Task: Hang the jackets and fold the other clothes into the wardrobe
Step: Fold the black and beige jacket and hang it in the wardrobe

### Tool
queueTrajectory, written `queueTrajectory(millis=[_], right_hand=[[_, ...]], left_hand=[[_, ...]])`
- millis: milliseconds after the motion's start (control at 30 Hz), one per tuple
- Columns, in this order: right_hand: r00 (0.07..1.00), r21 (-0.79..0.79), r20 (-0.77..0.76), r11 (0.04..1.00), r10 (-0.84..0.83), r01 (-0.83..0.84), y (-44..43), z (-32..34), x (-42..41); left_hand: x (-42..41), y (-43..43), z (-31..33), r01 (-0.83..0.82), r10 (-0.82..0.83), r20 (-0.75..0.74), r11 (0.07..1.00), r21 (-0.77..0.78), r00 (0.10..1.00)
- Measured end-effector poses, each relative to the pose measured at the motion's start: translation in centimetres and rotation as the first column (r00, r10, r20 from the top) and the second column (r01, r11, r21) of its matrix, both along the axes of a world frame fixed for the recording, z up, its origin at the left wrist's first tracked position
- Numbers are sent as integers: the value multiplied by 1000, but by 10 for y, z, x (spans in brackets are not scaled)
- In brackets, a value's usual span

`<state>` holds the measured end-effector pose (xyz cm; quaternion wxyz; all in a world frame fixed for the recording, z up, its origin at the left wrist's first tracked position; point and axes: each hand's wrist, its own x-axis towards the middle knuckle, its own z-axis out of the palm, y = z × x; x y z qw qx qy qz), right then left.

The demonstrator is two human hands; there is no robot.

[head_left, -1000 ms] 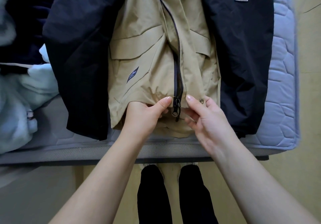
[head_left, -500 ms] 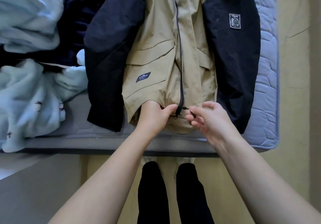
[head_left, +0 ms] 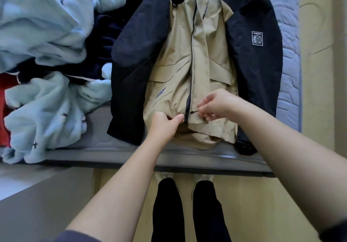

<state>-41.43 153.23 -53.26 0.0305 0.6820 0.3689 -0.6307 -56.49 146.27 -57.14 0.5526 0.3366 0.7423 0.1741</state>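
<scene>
A tan jacket with dark navy sleeves lies flat and front-up on the mattress, filling its right half. Its long axis runs straight away from the person: the collar points to the far side, and the hem lies at the near edge, just above the grey mattress border. Both sleeves lie along the body, the cuffs toward the person, and the right-side sleeve carries a square patch. The dark zipper runs down the middle of the front, along that same axis. The left hand grips a bunch of tan fabric at the hem just left of the zipper's lower end, thumb and curled fingers pinched on the cloth. The right hand sits just right of the zipper, its thumb and forefinger pinching the small zipper pull, which sticks out sideways; the slider itself seems to sit at the very bottom of the track, though it is small and dark. On the left of the mattress, a light blue fleece is heaped with a navy garment, touching the jacket's left sleeve.
</scene>
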Motion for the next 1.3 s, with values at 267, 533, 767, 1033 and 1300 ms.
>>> queueTrajectory(millis=[267, 533, 767, 1033, 1300], right_hand=[[534, 230, 284, 484, 797, -844, 7, -6, -6], [292, 205, 662, 209, 690, -956, 27, -4, -3], [287, 207, 777, 203, 560, -957, 55, -8, 4], [340, 247, 817, 250, 466, -936, 82, -3, 20], [364, 288, 797, 227, 482, -930, 64, -2, 28]], left_hand=[[10, 2, -17, -111, 131, 183, 987, -114, 974], [19, 1, -24, 5, -2, 31, 996, -89, 1000], [1, -1, -24, 39, -36, 24, 991, -129, 999], [-14, -25, -27, 92, -124, -105, 958, -273, 987], [-34, 13, 16, 259, -405, -172, 803, -537, 898]])
